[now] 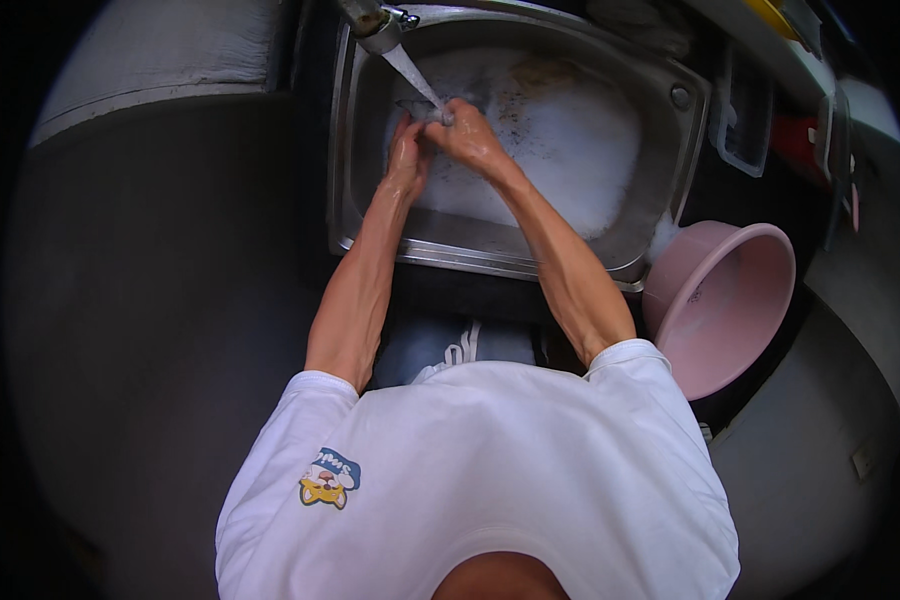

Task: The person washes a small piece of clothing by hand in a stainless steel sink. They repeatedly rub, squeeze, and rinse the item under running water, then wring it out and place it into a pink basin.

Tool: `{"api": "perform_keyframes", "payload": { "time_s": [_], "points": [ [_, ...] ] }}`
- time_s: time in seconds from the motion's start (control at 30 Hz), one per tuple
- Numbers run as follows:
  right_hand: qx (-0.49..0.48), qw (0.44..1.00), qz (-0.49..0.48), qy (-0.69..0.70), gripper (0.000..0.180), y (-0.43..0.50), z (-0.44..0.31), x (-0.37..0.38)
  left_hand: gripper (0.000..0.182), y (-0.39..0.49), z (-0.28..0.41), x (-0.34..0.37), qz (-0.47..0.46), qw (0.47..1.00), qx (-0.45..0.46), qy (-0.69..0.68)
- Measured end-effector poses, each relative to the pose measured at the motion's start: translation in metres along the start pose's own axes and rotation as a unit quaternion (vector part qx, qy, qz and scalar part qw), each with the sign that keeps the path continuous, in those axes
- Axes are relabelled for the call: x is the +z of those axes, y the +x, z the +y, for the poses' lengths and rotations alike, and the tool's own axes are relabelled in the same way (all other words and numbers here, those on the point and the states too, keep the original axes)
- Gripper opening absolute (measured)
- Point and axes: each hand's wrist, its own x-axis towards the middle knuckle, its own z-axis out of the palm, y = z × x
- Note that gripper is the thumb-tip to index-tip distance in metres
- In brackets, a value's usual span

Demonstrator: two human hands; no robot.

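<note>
A stream of water (414,73) pours from the metal faucet (367,31) onto my hands over a stainless steel sink (469,259). My right hand (468,136) is closed around one end of a small, wet, greyish object (421,111). That object has a pointed end toward the left; blur and water hide what it is. Just below it is my left hand (406,156), fingers bent up toward the object, and their grip is partly hidden. White suds (562,161) cover much of the sink's bottom, with dark specks and a brownish patch among them.
A pink plastic basin (746,300) leans on its side against the sink's right corner, with foam (664,234) beside it. Beyond the sink's right rim stands a clear plastic container (744,112). A red item (799,146) lies further right. A pale surface (165,45) is at upper left.
</note>
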Motion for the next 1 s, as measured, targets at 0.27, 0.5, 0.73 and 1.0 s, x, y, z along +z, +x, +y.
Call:
{"api": "perform_keyframes", "payload": {
  "time_s": [0.27, 0.5, 0.73, 1.0],
  "points": [
    [-0.157, 0.970, 0.149, -0.106, 0.026, -0.034, -0.025, 0.062, 0.030, -0.021, -0.003, 0.016, -0.127, 0.982, -0.053, -0.131],
    [-0.123, 0.971, 0.201, -0.042, 0.022, -0.019, -0.010, 0.028, 0.033, -0.031, 0.015, 0.040, -0.032, 0.999, -0.016, 0.023],
    [-0.140, 0.974, 0.166, -0.063, 0.025, -0.036, -0.030, 0.042, 0.027, -0.037, 0.022, 0.042, -0.108, 0.989, -0.072, -0.065],
    [-0.051, 0.991, 0.101, 0.072, 0.036, 0.017, 0.019, -0.015, 0.027, -0.031, 0.015, 0.038, -0.011, 1.000, 0.021, -0.005]
  ]
}}
